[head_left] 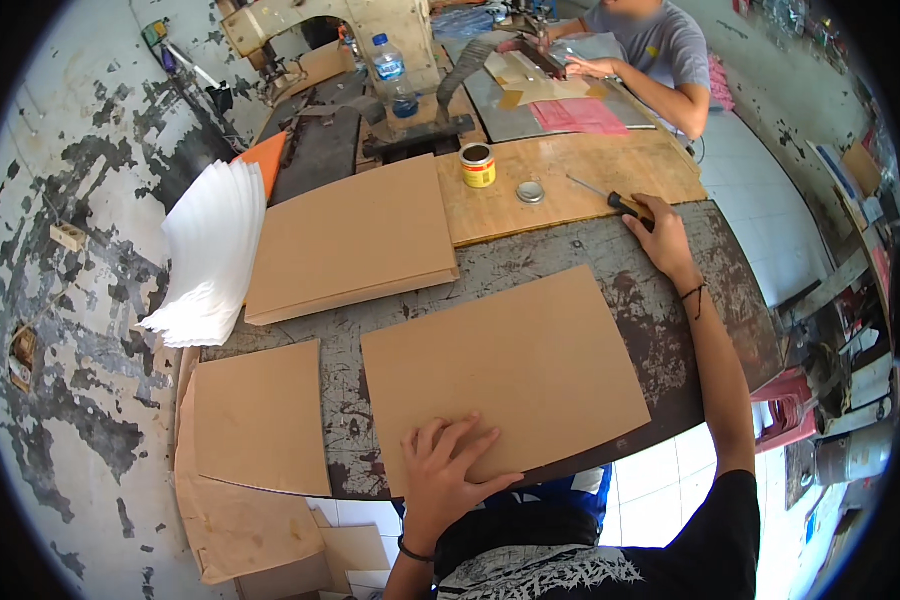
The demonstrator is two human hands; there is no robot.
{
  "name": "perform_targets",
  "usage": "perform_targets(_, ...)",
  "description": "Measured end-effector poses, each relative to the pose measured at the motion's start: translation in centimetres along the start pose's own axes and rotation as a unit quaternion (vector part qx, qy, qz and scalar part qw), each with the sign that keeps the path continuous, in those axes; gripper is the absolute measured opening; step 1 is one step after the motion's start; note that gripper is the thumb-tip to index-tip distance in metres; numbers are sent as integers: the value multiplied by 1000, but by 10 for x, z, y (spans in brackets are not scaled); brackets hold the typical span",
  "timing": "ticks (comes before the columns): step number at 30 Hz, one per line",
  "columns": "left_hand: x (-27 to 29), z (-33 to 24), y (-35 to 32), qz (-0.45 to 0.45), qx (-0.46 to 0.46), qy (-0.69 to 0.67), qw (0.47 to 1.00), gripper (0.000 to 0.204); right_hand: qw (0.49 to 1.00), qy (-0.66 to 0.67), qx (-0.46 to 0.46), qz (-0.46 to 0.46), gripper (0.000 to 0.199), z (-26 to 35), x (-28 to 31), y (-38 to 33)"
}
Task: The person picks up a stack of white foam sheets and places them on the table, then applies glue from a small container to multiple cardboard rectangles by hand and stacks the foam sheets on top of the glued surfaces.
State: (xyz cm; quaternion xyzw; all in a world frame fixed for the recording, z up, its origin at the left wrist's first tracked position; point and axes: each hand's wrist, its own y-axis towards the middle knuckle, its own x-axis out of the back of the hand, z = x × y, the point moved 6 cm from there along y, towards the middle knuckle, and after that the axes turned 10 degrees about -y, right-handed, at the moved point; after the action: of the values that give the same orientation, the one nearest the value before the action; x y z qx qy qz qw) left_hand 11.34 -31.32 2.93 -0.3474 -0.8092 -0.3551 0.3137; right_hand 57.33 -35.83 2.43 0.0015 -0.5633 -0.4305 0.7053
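My left hand (444, 472) lies with spread fingers on the near edge of a large brown cardboard sheet (515, 360), pressing flat on the worn dark table (660, 350). Out to the far right, my right hand (664, 240) has its fingers curled around the handle of a screwdriver (622, 204). Its thin shaft points to the far left, over a plywood board (570, 160). On that board stand an uncovered yellow-and-red tin (478, 170) with dark contents and, beside it, a round metal lid (531, 191).
A stack of cardboard (355, 235) lies far left, beside white foam sheets (210, 250). Nearer is a smaller cardboard piece (260, 415). A water bottle (394, 78) stands by a sewing machine (300, 25). Across the table, a co-worker (660, 50) handles material above a pink sheet (580, 116).
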Motion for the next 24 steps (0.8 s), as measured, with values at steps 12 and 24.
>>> perform_targets(12,3,2,-2,46,-65,-16,997,45,1000,4,-3,-3,47,-6,6,-2)
perform_targets(24,0,-3,0,38,-65,-41,996,39,996,38,-69,-31,37,40,-32,57)
